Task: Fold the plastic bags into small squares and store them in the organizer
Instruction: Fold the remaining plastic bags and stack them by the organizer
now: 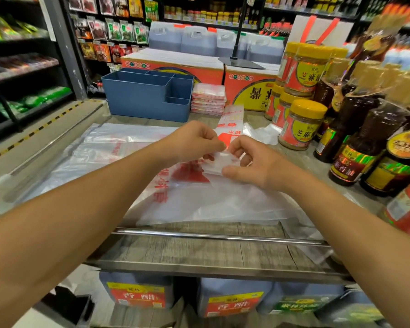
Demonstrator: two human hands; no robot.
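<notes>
Looks like the folding step is nearly done on this one; the person has a small folded bag (219, 163) pinched between both hands, held just above a heap of loose unfolded bags (199, 200) spread over the counter (223, 252); the left hand (194, 143) has its fingers curled in tight, tips nipping the top edge of the packet; the right hand (249, 162) is curled round the packet's other side, thumb pressed along the near edge, fingers bent over the top; exactly how many folds are in there is hard to tell, it's small and a bit blurry; next move is probably a last tuck or squeeze, then a reach forward to the blue organizer (147, 95), which sits well back on the counter; a stack of finished squares (208, 99) is right beside it, touching its side, not inside any compartment.
</notes>
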